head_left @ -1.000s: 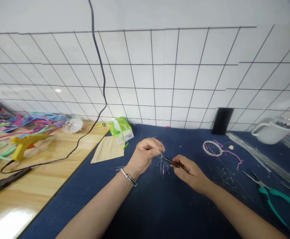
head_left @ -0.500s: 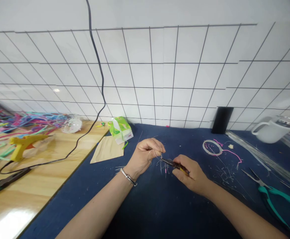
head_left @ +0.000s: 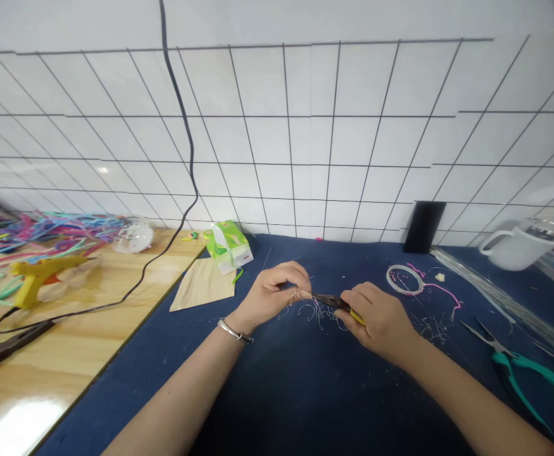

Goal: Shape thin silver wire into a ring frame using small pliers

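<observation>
My left hand (head_left: 277, 292), with a silver bracelet at the wrist, pinches a thin piece of wire (head_left: 283, 310) between thumb and fingertips. My right hand (head_left: 376, 316) is wrapped round the yellow and black handles of pliers (head_left: 330, 300). The dark jaws point left and meet the wire right at my left fingertips; whether they are closed on it I cannot tell. Several curled wire bits (head_left: 323, 315) show below the jaws, on the dark blue mat (head_left: 286, 392).
Teal-handled pliers (head_left: 514, 364), a wire bundle (head_left: 518, 307) and a round dish (head_left: 404, 280) of pink bits lie right. A white mug (head_left: 507, 248) stands behind. Leftward are a yellow glue gun (head_left: 37, 275), its cord, a green tissue pack (head_left: 229, 246) and pipe cleaners (head_left: 44, 231).
The pliers' jaws have turned to nearly level and sit closer to my left fingertips. My right hand has risen and shifted slightly right. The view has shifted a little.
</observation>
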`<state>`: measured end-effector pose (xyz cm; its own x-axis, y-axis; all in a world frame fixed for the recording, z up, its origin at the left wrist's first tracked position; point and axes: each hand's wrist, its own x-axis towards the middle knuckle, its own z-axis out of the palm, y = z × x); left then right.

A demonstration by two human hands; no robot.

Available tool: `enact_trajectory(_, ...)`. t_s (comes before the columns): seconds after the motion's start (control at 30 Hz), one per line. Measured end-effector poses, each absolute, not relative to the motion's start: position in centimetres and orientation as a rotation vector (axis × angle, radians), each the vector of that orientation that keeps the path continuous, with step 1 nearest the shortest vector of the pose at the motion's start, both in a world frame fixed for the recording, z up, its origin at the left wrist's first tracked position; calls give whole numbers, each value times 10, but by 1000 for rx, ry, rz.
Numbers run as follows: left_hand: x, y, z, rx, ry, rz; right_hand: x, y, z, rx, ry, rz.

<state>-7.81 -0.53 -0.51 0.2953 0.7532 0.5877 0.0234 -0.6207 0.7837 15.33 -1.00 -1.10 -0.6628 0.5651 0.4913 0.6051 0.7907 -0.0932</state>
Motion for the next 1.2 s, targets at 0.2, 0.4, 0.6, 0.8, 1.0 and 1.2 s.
enact_trajectory(0.2,-80,0,-7,2114,692,1318,156,-16,-8,-907,-2468,-218)
enact_trajectory(0.4,-73,1,-17,1987,632,1303,160,-26,-13,-1000,-2467,-169)
enact_trajectory(0.6,-60,-3,-28,1706,600,1344,163,-31,-19,-1048,-2434,-179)
enact_trajectory(0.8,-58,-2,-33,1741,624,1357,164,-29,-23,-1084,-2433,-132)
enact_trajectory(1.0,-63,-1,-32,1914,669,1356,163,-31,-27,-1135,-2430,-173)
enact_trajectory(1.2,-60,0,-34,1957,711,1393,162,-31,-30,-1193,-2432,-320)
